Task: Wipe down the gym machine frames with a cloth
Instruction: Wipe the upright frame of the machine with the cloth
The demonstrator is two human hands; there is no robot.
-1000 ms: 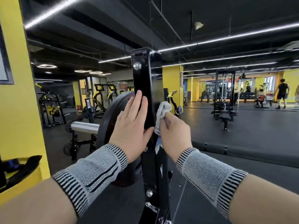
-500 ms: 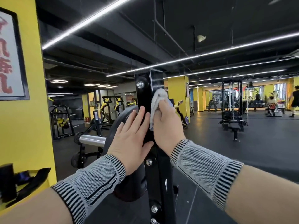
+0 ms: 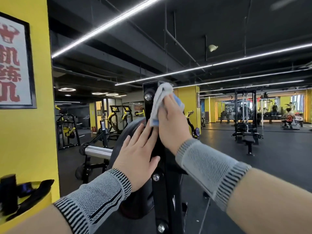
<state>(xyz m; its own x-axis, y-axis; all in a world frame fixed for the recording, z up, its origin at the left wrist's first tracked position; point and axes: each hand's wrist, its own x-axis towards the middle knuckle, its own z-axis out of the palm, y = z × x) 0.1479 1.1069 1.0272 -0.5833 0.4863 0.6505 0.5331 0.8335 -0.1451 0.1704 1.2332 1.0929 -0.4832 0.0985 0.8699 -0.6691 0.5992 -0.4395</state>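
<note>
With our right hand (image 3: 172,125) pressing the cloth (image 3: 159,102) against the post (image 3: 148,105) top and our left hand (image 3: 136,152) flat, fingers straight, the loosely held cloth may slip off.

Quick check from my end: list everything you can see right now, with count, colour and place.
upright frame post: one, black, centre
cloth: one, grey and blue, against the post's top
weight plate: one, black, left of the post
bar sleeve: one, silver, left of the plate
framed poster: one, red on white, yellow wall at left
cable machine: one, black, right background
left hand: flat on the plate and post
right hand: presses the cloth to the post
</note>
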